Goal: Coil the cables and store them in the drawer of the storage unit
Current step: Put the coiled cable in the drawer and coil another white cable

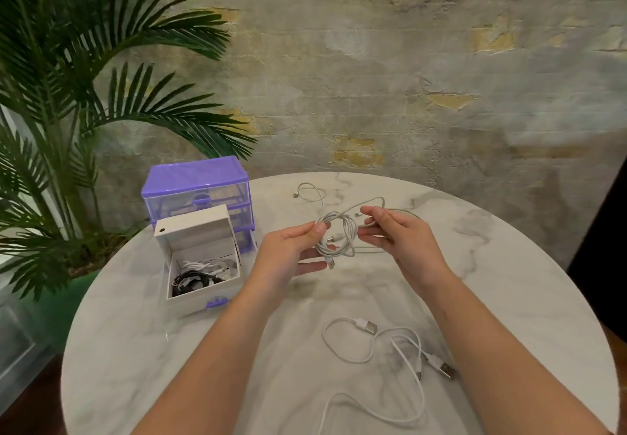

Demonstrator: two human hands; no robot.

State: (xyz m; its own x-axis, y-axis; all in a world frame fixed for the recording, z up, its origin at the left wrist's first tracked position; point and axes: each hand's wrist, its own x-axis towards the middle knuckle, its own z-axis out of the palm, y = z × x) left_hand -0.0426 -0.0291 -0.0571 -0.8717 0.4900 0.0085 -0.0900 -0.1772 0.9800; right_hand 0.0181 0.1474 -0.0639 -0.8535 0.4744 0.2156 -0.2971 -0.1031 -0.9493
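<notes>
Half-coiled white cable (336,234) pinched by left hand (291,254), loose strand gripped by right hand (400,234). Open drawer (203,275) left of left hand; uncoiled cable (383,363) below wrists. Likely risk: loops springing apart if pinch slackens.

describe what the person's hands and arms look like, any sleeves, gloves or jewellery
Both forearms are bare for all of their length that shows, from the lower edge of the picture up to the wrists; no sleeve or cuff is in view. The left hand and the right hand wear no gloves. No ring, watch or bracelet shows on either. The fingernails look short and plain, with no visible polish.
</notes>
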